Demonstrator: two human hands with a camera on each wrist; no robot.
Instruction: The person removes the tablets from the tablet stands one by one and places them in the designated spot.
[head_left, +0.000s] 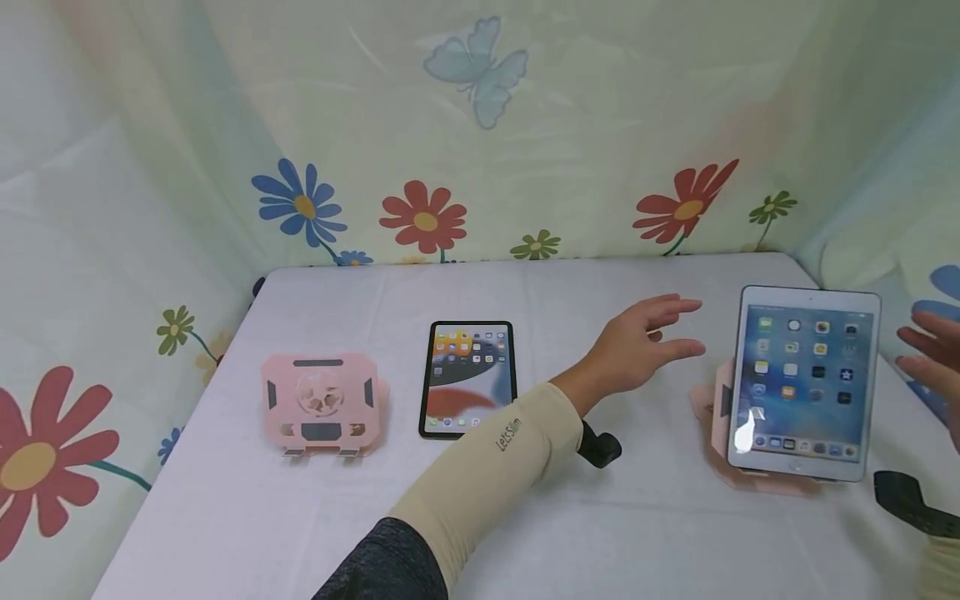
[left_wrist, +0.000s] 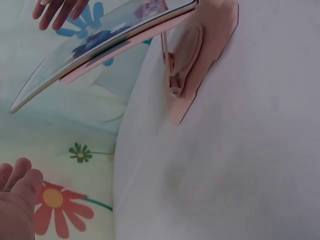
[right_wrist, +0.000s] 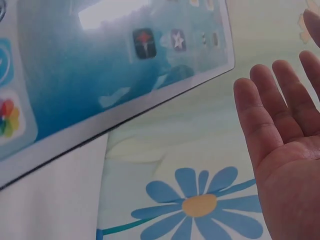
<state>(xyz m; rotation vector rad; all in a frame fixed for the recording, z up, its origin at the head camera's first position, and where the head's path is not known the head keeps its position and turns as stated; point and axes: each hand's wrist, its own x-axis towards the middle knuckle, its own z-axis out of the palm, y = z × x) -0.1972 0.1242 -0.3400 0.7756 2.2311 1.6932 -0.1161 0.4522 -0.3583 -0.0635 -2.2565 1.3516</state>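
Note:
A white-framed tablet leans upright on a pink folding stand at the right of the table, its screen lit with app icons. Left of it, my left hand hovers with fingers extended, apart from the tablet and holding nothing. On the other side my right hand, partly cut off by the frame edge, is held up beside the tablet without touching it. Its palm and spread fingers show in the right wrist view. The left wrist view shows the stand's hinged base under the tilted tablet.
A black-framed tablet lies mid-table, partly behind my left sleeve. A second pink stand with grey pads is at the left. The white-covered table meets a flowered curtain at its back edge.

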